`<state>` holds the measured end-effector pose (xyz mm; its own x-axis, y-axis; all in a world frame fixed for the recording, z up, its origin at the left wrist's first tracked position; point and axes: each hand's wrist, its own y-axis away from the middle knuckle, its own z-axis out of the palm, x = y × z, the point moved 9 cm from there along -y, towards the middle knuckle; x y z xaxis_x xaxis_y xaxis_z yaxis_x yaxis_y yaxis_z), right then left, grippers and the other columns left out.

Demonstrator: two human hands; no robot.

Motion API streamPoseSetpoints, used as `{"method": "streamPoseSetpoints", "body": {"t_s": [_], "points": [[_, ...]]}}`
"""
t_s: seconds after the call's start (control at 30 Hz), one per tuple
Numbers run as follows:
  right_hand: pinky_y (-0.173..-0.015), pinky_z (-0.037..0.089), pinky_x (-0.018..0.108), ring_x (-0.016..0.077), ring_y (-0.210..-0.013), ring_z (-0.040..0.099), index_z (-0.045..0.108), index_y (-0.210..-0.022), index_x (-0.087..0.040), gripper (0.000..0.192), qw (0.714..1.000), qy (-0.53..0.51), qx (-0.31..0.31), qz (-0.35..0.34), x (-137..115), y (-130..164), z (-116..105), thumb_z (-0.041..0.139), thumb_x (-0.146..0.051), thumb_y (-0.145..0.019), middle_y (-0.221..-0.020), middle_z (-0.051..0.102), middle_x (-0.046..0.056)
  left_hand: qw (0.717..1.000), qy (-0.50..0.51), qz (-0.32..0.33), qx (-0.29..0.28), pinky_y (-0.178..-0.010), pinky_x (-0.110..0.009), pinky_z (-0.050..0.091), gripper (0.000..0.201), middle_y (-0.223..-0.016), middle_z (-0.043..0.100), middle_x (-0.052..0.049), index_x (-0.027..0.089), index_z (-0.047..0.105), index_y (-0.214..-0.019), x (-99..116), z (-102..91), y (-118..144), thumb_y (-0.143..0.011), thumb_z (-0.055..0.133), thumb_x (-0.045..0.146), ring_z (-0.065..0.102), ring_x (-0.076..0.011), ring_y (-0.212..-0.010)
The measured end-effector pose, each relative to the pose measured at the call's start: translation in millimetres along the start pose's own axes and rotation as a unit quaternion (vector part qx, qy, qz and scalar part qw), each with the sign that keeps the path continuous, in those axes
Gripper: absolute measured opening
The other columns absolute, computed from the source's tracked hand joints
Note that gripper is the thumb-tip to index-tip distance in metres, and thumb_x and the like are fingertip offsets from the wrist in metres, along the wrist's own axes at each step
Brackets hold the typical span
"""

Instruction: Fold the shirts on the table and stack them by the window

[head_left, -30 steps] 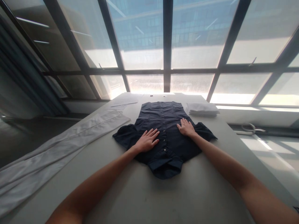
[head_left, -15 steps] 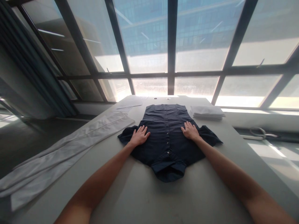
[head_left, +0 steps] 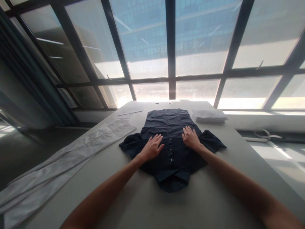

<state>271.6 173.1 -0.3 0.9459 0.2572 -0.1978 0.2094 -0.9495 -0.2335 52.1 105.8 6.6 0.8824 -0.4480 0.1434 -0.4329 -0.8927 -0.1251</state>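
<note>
A dark navy button-up shirt (head_left: pixel 164 127) lies spread face up, its collar towards me and its hem towards the windows. Short sleeves reach out on both sides, and light buttons run down its middle. My left hand (head_left: pixel 152 147) rests open on the shirt's left half, fingers stretched, close to the button line. On the right half, my right hand (head_left: pixel 190 137) lies palm down with its fingers extended, just inside the right sleeve. Neither hand grips the cloth.
The shirt is on a white table (head_left: pixel 152 210). Pale trousers (head_left: pixel 71 156) stretch along its left side, with thin white sheets (head_left: pixel 128 111) beyond them. A folded white stack (head_left: pixel 209 115) sits at the far right. Large windows rise behind; a dark curtain (head_left: pixel 35 70) hangs left.
My left hand has slid inward across the shirt, towards the buttons. The right hand has shifted slightly inward too. The view has tilted and turned a little; the shirt stays flat.
</note>
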Motion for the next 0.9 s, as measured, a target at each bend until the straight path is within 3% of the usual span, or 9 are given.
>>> {"method": "streamPoseSetpoints", "body": {"t_s": [0.1,0.17,0.3,0.57,0.8,0.9], "points": [[-0.124,0.019,0.049,0.0295,-0.156,0.023,0.039,-0.157,-0.004,0.06,0.997,-0.055,-0.023,-0.053,-49,25,6,0.031,-0.031,-0.104,-0.166,0.031,0.019,0.998,0.032,0.04,-0.024,-0.127,-0.047,0.018,0.059,-0.167,0.032,-0.008,0.02,0.034,-0.161,36,18.5,8,-0.108,0.03,0.045,0.022,-0.0224,-0.157],[-0.125,0.018,0.047,0.0274,-0.156,0.022,0.038,-0.158,-0.005,0.061,0.992,-0.082,-0.045,-0.09,-80,43,14,0.031,-0.031,-0.104,-0.167,0.03,0.017,0.997,0.031,0.057,-0.034,-0.128,-0.046,0.017,0.059,-0.168,0.029,-0.008,0.019,0.031,-0.162,49,27.8,14,-0.108,0.03,0.043,0.02,-0.0217,-0.157],[-0.126,0.015,0.043,0.0259,-0.157,0.021,0.035,-0.159,-0.003,0.063,0.988,-0.095,-0.065,-0.106,-102,65,20,0.028,-0.034,-0.105,-0.167,0.029,0.017,0.997,0.014,0.063,-0.035,-0.128,-0.046,0.016,0.061,-0.17,0.024,-0.008,0.018,0.028,-0.163,53,30.8,20,-0.109,0.027,0.045,0.018,-0.0211,-0.158],[-0.127,0.011,0.044,0.0256,-0.158,0.016,0.031,-0.161,-0.003,0.077,0.99,-0.059,-0.086,-0.094,-69,74,17,0.03,-0.055,-0.104,-0.169,0.022,0.016,0.997,-0.01,0.062,-0.036,-0.127,-0.048,0.017,0.065,-0.169,0.026,-0.005,0.024,0.029,-0.164,46,20.6,29,-0.108,0.025,0.057,0.02,-0.0241,-0.157],[-0.127,0.012,0.044,0.0248,-0.158,0.014,0.027,-0.163,-0.006,0.079,0.995,0.008,-0.094,-0.021,13,73,12,0.027,-0.058,-0.103,-0.17,0.019,0.014,0.998,-0.047,0.0,-0.034,-0.127,-0.048,0.018,0.069,-0.17,0.023,-0.003,0.026,0.026,-0.165,-10,18.0,48,-0.106,0.025,0.062,0.018,-0.0262,-0.158],[-0.127,0.012,0.044,0.0248,-0.158,0.016,0.029,-0.162,-0.006,0.077,0.996,0.028,-0.086,-0.002,36,72,10,0.025,-0.057,-0.104,-0.17,0.021,0.014,0.998,-0.064,-0.018,-0.021,-0.126,-0.049,0.019,0.069,-0.169,0.024,-0.004,0.024,0.028,-0.164,-26,17.1,53,-0.106,0.025,0.062,0.019,-0.0277,-0.157]]}}
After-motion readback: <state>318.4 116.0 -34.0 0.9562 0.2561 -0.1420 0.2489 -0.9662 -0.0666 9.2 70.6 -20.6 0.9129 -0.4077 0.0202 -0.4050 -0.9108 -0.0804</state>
